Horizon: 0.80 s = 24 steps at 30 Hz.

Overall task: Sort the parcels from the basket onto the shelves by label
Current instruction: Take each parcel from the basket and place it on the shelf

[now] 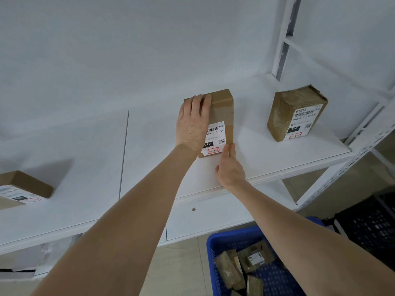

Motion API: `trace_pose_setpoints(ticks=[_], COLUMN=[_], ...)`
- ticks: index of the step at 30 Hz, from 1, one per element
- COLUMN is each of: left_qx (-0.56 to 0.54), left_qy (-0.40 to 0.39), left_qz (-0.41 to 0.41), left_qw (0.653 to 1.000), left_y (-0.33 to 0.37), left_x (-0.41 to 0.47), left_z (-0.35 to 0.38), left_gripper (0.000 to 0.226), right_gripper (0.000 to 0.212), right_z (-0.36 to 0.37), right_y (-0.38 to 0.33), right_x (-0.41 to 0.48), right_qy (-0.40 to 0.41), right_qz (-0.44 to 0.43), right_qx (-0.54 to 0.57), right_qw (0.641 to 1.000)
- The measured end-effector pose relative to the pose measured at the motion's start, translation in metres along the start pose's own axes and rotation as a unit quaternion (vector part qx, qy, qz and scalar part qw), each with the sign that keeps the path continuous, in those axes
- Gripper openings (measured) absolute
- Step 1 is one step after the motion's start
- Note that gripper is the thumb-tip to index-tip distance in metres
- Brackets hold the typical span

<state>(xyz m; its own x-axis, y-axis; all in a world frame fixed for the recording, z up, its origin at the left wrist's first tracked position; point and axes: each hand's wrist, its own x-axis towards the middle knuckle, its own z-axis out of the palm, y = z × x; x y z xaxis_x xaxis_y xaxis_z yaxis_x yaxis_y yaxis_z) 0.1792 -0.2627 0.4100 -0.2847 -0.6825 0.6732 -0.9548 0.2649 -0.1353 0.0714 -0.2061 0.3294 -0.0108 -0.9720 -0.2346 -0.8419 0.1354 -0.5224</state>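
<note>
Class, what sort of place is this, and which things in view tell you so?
Probably a parcel sorting or storage room: white metal shelving holds labelled cardboard parcels, and a blue basket below holds more.

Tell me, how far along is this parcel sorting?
Done: a taped parcel stands on the shelf at right, and another parcel lies at far left. In hand: the left hand rests on the middle box while the right hand touches its near corner. Left: several loose parcels lie in the blue basket.
</note>
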Motion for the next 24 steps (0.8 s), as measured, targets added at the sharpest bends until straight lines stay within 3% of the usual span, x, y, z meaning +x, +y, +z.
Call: trace_pose_setpoints(ticks=[24], left_qx=[-0.024], left_qy=[-0.023], left_qz=[0.008], left_qw=[0.999], left_y=[-0.0026], left_x=[0.0028], left_z=[-0.0074], left_gripper=[0.068], right_gripper=[0.073], right_z=[-0.0045], right_y=[-0.0018], right_x=[-0.0030], right_qy=[0.000], right_qz=[-0.015], right_qx=[-0.015], right_qw=[1.000])
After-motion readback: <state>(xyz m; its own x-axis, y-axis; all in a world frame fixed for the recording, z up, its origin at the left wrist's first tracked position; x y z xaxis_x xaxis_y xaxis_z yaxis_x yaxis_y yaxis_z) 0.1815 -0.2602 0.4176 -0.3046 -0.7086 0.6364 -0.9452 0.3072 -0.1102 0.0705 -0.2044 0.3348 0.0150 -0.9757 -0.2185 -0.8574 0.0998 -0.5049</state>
